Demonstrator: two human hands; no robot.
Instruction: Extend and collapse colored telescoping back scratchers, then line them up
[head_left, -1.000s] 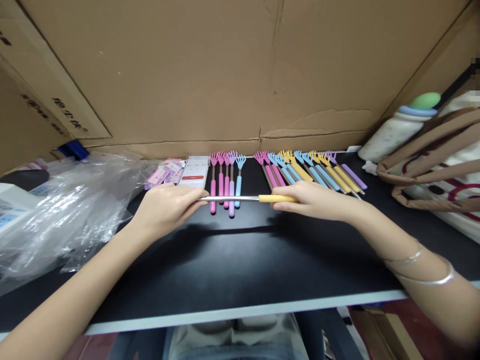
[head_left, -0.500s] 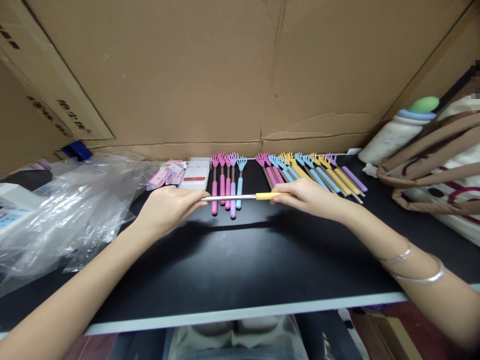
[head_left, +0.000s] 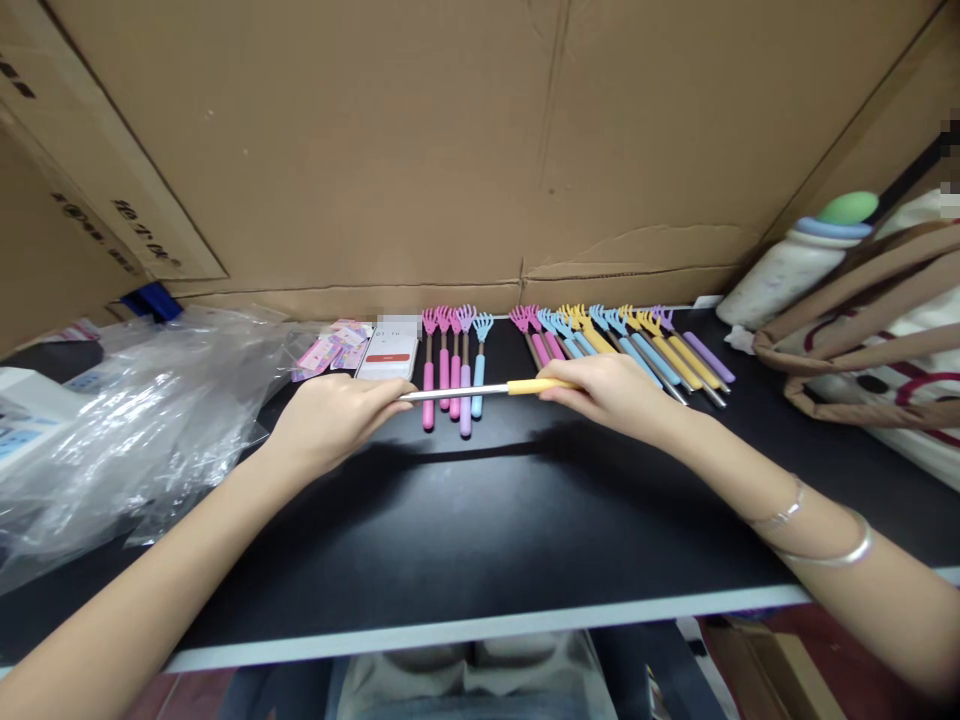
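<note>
Level above the black table, a back scratcher (head_left: 457, 394) with a metal rod and a yellow sleeve spans both hands. My left hand (head_left: 337, 415) pinches the bare metal end. My right hand (head_left: 604, 390) is closed round the yellow part. The scratcher's two ends are hidden in my fingers. Behind the rod lies a small row of pink, purple and blue back scratchers (head_left: 455, 380), claws facing away. Beyond my right hand is a larger group of back scratchers (head_left: 667, 355) in pink, blue, yellow and purple.
Clear plastic bags (head_left: 172, 420) heap up at the left beside a white box (head_left: 30, 415). A phone (head_left: 388, 350) and colourful cards (head_left: 337, 348) lie at the back. To the right stand a bottle (head_left: 795, 265) and a bag (head_left: 885, 400). Cardboard (head_left: 450, 150) walls the rear.
The hands and the held back scratcher have shifted very slightly left. Slightly more of the yellow part shows at my right fingers. Both hands still hold it.
</note>
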